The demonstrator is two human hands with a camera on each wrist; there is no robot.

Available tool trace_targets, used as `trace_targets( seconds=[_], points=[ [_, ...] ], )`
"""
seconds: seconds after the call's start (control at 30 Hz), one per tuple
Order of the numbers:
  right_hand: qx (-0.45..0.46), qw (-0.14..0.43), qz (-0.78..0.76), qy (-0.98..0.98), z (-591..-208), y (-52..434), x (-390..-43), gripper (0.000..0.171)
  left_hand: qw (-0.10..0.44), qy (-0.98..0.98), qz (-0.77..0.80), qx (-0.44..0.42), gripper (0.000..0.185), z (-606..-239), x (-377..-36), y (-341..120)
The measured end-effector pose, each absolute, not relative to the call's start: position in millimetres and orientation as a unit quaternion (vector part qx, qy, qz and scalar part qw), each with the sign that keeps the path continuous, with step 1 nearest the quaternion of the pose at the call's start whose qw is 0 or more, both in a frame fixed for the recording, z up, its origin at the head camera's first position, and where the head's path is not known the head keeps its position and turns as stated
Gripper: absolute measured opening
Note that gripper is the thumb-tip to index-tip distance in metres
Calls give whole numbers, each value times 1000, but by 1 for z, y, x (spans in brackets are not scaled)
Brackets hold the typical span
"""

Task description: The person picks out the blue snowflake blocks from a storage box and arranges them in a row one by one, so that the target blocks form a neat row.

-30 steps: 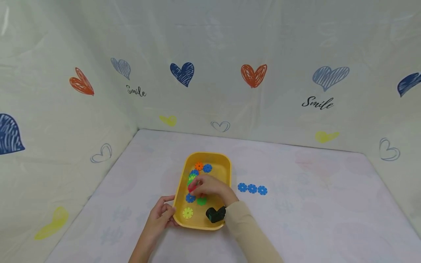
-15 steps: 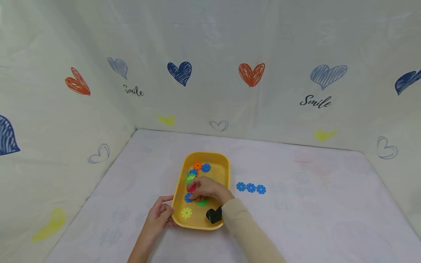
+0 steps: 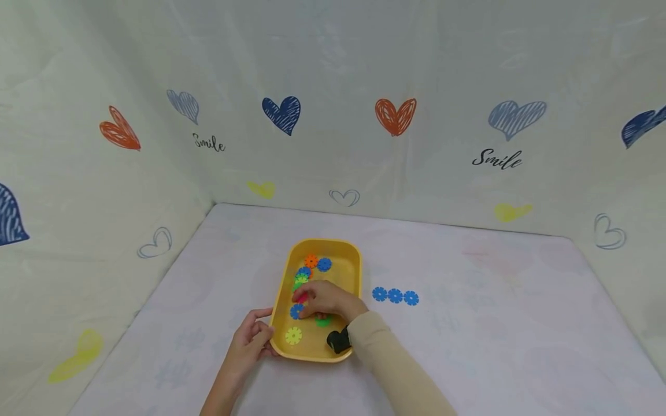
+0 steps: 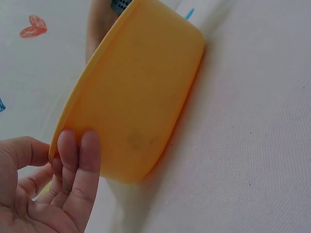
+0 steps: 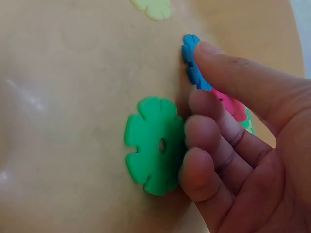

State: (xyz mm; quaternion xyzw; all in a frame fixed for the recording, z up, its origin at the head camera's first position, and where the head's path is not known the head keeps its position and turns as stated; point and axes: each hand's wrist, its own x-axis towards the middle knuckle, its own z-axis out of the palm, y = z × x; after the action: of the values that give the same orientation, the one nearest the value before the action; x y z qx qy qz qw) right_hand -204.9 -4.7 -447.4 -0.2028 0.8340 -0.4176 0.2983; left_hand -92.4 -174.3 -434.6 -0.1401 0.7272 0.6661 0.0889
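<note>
On the table (image 3: 478,323), your tray (image 3: 346,271) stays put, left hand (image 3: 252,340) gripping its rim. Inside, your right hand (image 3: 322,297) dips slightly nearer you, fingers curled, gap narrow, thumb now at the blue disc (image 5: 193,73); whether it's pinched, I can't tell. The green disc (image 5: 154,145) edges right, so blue looks like your piece. The orange disc (image 3: 311,262), pink disc (image 5: 237,108) and yellow disc (image 3: 293,335) share the tray.

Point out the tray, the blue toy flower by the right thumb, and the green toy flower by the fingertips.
Tray (image 3: 344,270): head view, on its bare floor.
Blue toy flower (image 5: 194,74): right wrist view, on one petal.
Green toy flower (image 5: 148,145): right wrist view, left of its hole.
</note>
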Motion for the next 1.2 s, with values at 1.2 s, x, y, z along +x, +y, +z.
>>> trace_targets(
  seconds=[1.2],
  points=[
    [-195, 293, -398, 847, -447, -7, -204, 22, 94, 726, 668, -135, 37, -435, -92, -176]
  ],
)
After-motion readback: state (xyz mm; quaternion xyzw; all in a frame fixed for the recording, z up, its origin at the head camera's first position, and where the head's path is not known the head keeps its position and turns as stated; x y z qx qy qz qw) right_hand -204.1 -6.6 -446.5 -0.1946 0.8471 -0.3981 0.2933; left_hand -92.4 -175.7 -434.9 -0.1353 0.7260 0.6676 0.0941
